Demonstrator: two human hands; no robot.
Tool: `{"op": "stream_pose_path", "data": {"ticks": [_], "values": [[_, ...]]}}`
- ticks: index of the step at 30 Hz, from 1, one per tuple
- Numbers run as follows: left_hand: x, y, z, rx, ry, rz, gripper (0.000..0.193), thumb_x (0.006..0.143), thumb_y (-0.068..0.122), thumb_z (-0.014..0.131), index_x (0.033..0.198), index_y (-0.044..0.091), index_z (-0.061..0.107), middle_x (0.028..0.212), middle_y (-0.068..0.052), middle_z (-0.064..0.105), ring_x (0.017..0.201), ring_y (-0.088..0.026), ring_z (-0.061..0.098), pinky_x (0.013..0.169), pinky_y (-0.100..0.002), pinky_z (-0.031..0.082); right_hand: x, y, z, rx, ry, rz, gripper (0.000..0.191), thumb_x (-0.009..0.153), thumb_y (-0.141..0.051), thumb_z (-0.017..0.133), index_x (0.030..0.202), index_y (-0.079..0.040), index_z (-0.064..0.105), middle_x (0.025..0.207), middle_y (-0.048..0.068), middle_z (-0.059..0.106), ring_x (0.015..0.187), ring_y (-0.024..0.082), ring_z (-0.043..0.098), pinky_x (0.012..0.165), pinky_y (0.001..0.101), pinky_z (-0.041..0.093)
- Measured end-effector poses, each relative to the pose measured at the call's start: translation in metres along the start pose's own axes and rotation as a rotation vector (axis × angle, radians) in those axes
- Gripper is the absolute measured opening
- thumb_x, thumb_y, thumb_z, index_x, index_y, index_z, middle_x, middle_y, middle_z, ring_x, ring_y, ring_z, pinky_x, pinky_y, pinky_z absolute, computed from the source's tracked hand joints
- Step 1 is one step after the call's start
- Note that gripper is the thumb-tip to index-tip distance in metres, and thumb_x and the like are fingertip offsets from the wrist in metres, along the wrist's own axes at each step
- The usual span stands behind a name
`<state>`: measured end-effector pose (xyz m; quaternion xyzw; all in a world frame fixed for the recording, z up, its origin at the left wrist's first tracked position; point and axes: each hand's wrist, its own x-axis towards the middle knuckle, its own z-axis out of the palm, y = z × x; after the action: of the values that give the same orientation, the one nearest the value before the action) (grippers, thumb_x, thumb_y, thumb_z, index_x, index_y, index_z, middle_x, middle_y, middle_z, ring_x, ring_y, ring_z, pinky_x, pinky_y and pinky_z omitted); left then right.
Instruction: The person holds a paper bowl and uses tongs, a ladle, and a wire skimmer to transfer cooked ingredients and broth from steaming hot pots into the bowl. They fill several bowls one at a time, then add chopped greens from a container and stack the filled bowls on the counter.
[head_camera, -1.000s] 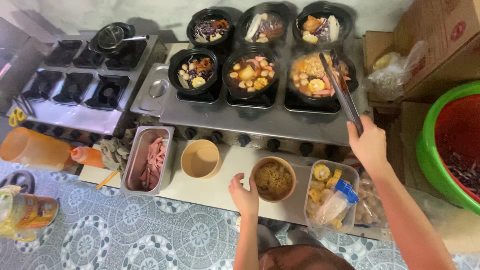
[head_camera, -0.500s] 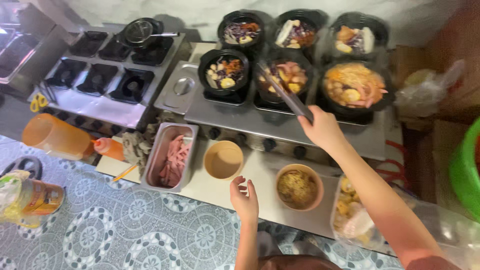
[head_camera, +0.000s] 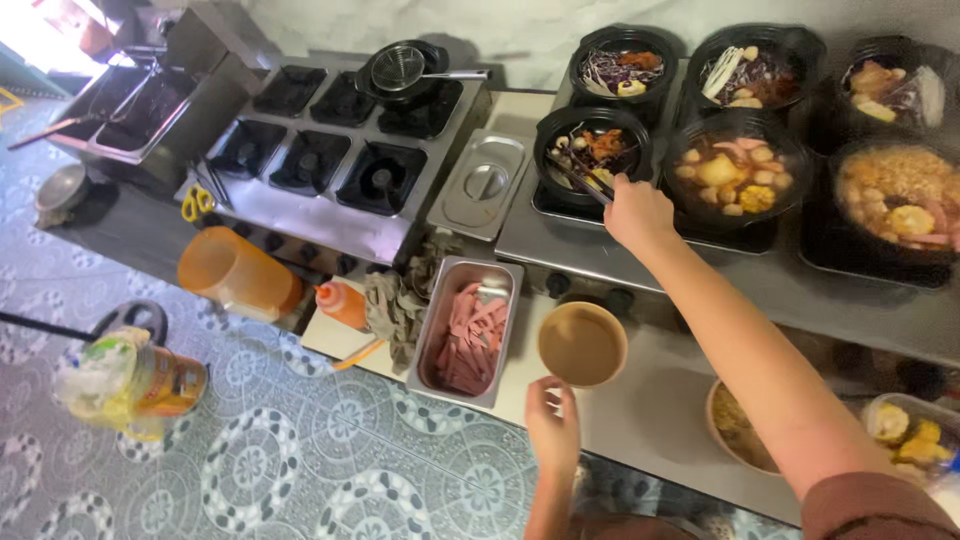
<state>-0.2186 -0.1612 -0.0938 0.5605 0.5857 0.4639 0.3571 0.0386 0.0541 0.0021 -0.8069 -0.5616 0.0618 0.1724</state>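
Note:
My right hand (head_camera: 637, 213) grips dark tongs (head_camera: 580, 178) whose tips reach into a black pot of mixed food (head_camera: 592, 152) on the steel cooktop. My left hand (head_camera: 552, 425) hovers with fingers apart at the counter's near edge, just below a tan bowl of brown sauce (head_camera: 582, 344). Left of that bowl lies a steel tray of pink sliced meat (head_camera: 466, 328). A bowl of noodles (head_camera: 738, 428) is half hidden under my right forearm.
Several more black pots of food fill the cooktop, among them a soup pot (head_camera: 735, 175) and a noodle pot (head_camera: 900, 200). A lidded steel pan (head_camera: 479, 184), empty gas burners (head_camera: 330, 150), an orange jug (head_camera: 232, 272), an orange squeeze bottle (head_camera: 342, 301) and a container of vegetables (head_camera: 905, 430) surround them.
My right hand has carried the tongs leftward from the right-hand pots to the left front pot. My left hand has shifted left from the noodle bowl to below the sauce bowl.

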Motion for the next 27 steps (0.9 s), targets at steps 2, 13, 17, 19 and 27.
{"op": "stream_pose_path", "data": {"ticks": [2, 13, 17, 19, 27], "values": [[0.002, 0.000, 0.004, -0.031, -0.054, -0.040, 0.015, 0.087, 0.007, 0.072, 0.101, 0.004, 0.067, 0.088, -0.007, 0.069, 0.068, -0.018, 0.059, 0.062, -0.034, 0.051, -0.014, -0.009, -0.006, -0.077, 0.083, 0.001, 0.034, 0.093, -0.026, 0.072, 0.119, -0.007, 0.062, 0.097, 0.021, 0.070, 0.082, 0.041, 0.073, 0.067, 0.0516, 0.059], [0.016, 0.030, 0.028, -0.168, -0.397, 0.121, 0.005, 0.091, 0.006, 0.069, 0.096, 0.006, 0.067, 0.083, -0.005, 0.068, 0.074, -0.016, 0.066, 0.068, -0.030, 0.052, -0.140, -0.021, -0.070, 0.264, 0.567, -0.341, 0.027, 0.087, -0.018, 0.074, 0.109, -0.007, 0.065, 0.119, 0.012, 0.063, 0.111, 0.037, 0.060, 0.096, 0.0468, 0.049], [0.019, 0.041, 0.027, -0.257, -0.369, 0.162, 0.004, 0.092, 0.006, 0.068, 0.095, 0.004, 0.069, 0.085, -0.006, 0.065, 0.072, -0.016, 0.063, 0.065, -0.031, 0.053, -0.167, -0.036, -0.090, 0.422, 0.497, -0.371, 0.012, 0.088, -0.013, 0.069, 0.098, -0.006, 0.070, 0.111, 0.010, 0.068, 0.106, 0.034, 0.063, 0.089, 0.0441, 0.049], [0.010, 0.040, 0.011, -0.284, -0.278, 0.182, 0.007, 0.095, 0.008, 0.066, 0.095, 0.002, 0.068, 0.087, -0.007, 0.066, 0.079, -0.016, 0.064, 0.071, -0.032, 0.054, -0.197, -0.052, -0.088, 0.720, 0.303, -0.309, 0.011, 0.095, -0.011, 0.063, 0.099, -0.006, 0.071, 0.104, 0.009, 0.071, 0.099, 0.030, 0.069, 0.088, 0.0412, 0.054], [0.104, 0.043, -0.029, -0.196, -0.167, 0.038, 0.029, 0.104, 0.021, 0.055, 0.091, 0.000, 0.070, 0.078, -0.008, 0.066, 0.069, -0.016, 0.059, 0.064, -0.031, 0.046, -0.130, -0.081, -0.069, 0.779, 0.191, -0.522, 0.018, 0.099, -0.007, 0.059, 0.089, -0.006, 0.074, 0.096, 0.009, 0.074, 0.094, 0.026, 0.073, 0.084, 0.0362, 0.056]]}}
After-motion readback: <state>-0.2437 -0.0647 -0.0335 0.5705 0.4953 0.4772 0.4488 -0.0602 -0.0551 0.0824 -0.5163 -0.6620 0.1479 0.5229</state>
